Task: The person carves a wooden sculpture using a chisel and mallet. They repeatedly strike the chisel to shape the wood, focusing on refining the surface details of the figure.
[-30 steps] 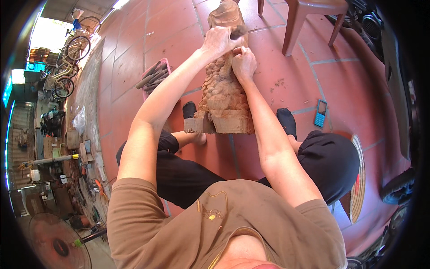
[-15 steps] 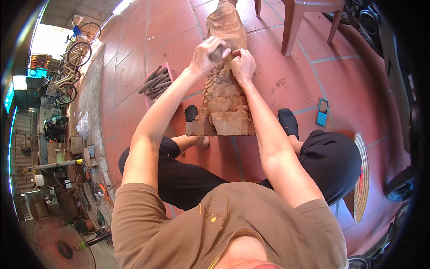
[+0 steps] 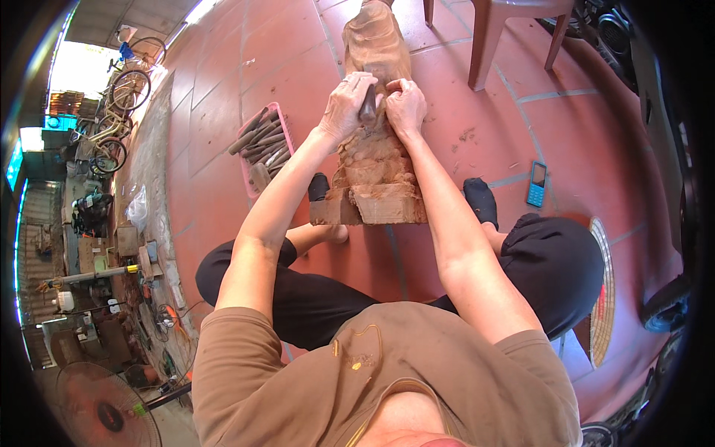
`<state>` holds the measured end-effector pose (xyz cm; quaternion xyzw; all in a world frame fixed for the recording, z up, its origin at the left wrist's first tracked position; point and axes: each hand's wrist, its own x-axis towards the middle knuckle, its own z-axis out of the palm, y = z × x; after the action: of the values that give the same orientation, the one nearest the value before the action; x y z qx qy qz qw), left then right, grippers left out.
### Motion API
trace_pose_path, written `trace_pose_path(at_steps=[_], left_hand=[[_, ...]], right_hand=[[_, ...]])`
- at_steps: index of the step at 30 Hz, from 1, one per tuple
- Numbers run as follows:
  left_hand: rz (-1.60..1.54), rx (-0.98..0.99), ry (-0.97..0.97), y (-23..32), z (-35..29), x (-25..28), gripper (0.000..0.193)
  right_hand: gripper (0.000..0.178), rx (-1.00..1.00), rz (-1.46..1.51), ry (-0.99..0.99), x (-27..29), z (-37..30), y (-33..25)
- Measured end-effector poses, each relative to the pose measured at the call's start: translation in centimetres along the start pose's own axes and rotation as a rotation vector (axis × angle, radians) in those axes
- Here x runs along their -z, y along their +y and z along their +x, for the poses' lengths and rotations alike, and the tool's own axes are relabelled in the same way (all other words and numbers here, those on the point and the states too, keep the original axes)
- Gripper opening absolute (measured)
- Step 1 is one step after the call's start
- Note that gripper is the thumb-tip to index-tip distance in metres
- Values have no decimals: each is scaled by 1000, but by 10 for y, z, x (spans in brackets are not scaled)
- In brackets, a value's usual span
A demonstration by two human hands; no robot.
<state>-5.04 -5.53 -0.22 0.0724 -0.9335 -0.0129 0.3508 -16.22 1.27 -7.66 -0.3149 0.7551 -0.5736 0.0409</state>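
Note:
A long carved wooden piece (image 3: 376,171) lies on the floor between my legs, its squared end toward me and its rippled surface facing up. My left hand (image 3: 345,104) is wrapped round a dark wooden mallet (image 3: 368,106), held low over the middle of the carving. Close beside it, my right hand (image 3: 406,108) rests at the carving's right edge with its fingers curled together. Whatever those fingers hold, if anything, is hidden.
A pink basket (image 3: 286,132) of wooden-handled tools stands left of the carving. To the right lie a blue keypad phone (image 3: 536,184) and a woven hat (image 3: 602,320). A plastic chair (image 3: 488,45) stands beyond. Bicycles (image 3: 130,89) and a fan (image 3: 108,410) are at the left.
My left hand has come down and slightly nearer me, and the mallet in it has swung with it. My left forearm has shifted right, showing more of the basket. My right hand has barely moved.

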Motion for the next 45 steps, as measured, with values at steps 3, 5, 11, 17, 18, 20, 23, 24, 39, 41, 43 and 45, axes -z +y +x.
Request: trace_pose_path(at_steps=[3, 5, 11, 17, 18, 20, 23, 24, 39, 41, 43, 45], left_hand=[[-69, 60, -78, 2, 3, 1, 29], [-143, 162, -79, 5, 2, 6, 27], [-158, 113, 86, 3, 1, 1, 24], [-172, 238, -29, 8, -1, 2, 21], [-277, 290, -42, 8, -7, 0, 19], [-265, 248, -3, 7, -13, 1, 20], [-235, 156, 69, 9, -4, 1, 21], [-221, 121, 101, 10, 1, -1, 22], [-314, 340, 35, -2, 7, -1, 16], [-348, 402, 50, -3, 9, -7, 16], [-345, 391, 18, -6, 8, -4, 15], [-361, 434, -55, -9, 12, 1, 14]], right_hand=[[18, -2, 20, 1, 1, 3, 8], [18, -23, -3, 7, 1, 2, 5], [20, -4, -13, -6, 3, 0, 1], [18, -22, 7, -11, 3, 0, 1], [16, -23, 8, -12, 4, 0, 0], [16, -10, -24, 3, 3, 0, 0], [17, -2, -1, 7, 3, -1, 3], [18, 3, 17, 4, 3, 0, 4], [19, -5, 72, 25, 3, -1, 2], [19, -7, 71, 23, 2, 0, 4], [19, -7, 69, 23, 3, 1, 5], [19, -5, 67, 26, 4, 0, 5]])
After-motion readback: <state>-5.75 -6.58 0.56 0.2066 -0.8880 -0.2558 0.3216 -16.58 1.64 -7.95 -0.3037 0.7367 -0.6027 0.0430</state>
